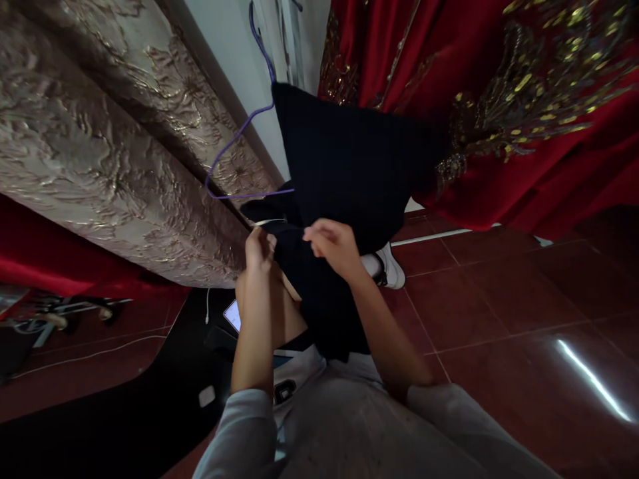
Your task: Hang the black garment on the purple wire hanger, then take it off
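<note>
A black cloth garment is draped across my lap and rises in front of me. My left hand is closed at its left edge, fingers pinched on the cloth beside a thin pale strip. Over the middle of the cloth, my right hand is raised with thumb and forefinger pinched together. Whatever lies between those fingertips is too small to make out. A thin purple wire, bent like a clothes hanger, runs from the top and passes behind the garment's left side.
Beige embossed fabric hangs on the left; red cloth with gold sequins hangs on the right. A lit phone, a white cable and a small white case lie on the black surface beside me. Red tiles cover the floor.
</note>
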Available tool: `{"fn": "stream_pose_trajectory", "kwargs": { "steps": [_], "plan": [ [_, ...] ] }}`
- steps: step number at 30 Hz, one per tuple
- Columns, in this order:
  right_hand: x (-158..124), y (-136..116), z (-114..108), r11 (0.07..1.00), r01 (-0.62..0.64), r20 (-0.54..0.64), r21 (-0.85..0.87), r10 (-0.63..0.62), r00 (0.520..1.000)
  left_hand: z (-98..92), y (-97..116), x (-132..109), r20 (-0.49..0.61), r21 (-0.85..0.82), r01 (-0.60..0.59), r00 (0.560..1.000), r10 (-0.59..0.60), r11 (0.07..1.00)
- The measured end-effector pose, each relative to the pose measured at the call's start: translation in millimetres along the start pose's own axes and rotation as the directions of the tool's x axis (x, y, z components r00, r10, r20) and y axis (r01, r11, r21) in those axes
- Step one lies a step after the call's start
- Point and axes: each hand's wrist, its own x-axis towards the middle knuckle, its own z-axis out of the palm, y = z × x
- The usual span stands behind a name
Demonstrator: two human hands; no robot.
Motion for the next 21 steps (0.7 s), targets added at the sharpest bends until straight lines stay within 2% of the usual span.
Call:
{"fn": "stream_pose_trajectory", "kwargs": {
  "steps": [3,5,7,10,12,14,15,17,19,21],
  "plan": [
    [-34,29,-47,0.997,-0.070,-0.277,0.023,0.073,0.958,5.7,-13,-19,0.021,0.013,0.007,1.000,-0.007,1.000],
    [-47,38,-71,0.998,-0.064,-0.343,-0.021,0.053,0.938,13.2,-6,-29,0.105,0.005,-0.065,0.992,0.064,0.998],
    [-49,35,-77,0.997,-0.035,-0.361,-0.074,0.006,0.933,25.9,8,-41,0.226,-0.008,-0.184,0.957,0.181,0.983],
    [-39,16,-58,0.982,0.049,-0.283,-0.181,-0.100,0.954,51.1,35,-65,0.389,0.048,-0.424,0.842,0.374,0.905],
    [-30,4,-37,0.968,0.101,-0.157,-0.228,-0.139,0.978,65.3,50,-81,0.493,0.114,-0.601,0.725,0.480,0.791],
    [-23,-6,-19,0.962,0.120,-0.046,-0.247,-0.135,0.990,71.5,58,-89,0.583,0.164,-0.734,0.611,0.536,0.659],
    [-20,-11,-13,0.962,0.120,-0.015,-0.245,-0.127,0.992,70.5,59,-89,0.623,0.183,-0.766,0.575,0.530,0.616],
    [-13,-20,-7,0.974,0.087,0.003,-0.209,-0.088,0.996,59.8,52,-81,0.713,0.225,-0.770,0.548,0.438,0.597],
    [-4,-32,-9,0.994,-0.023,-0.020,-0.105,0.021,1.000,39.5,39,-65,0.836,0.285,-0.748,0.499,0.226,0.599],
    [10,-47,-16,0.990,-0.142,0.014,0.015,0.142,0.990,13.5,24,-47,0.911,0.373,-0.778,0.410,-0.040,0.506]
  ]
}}
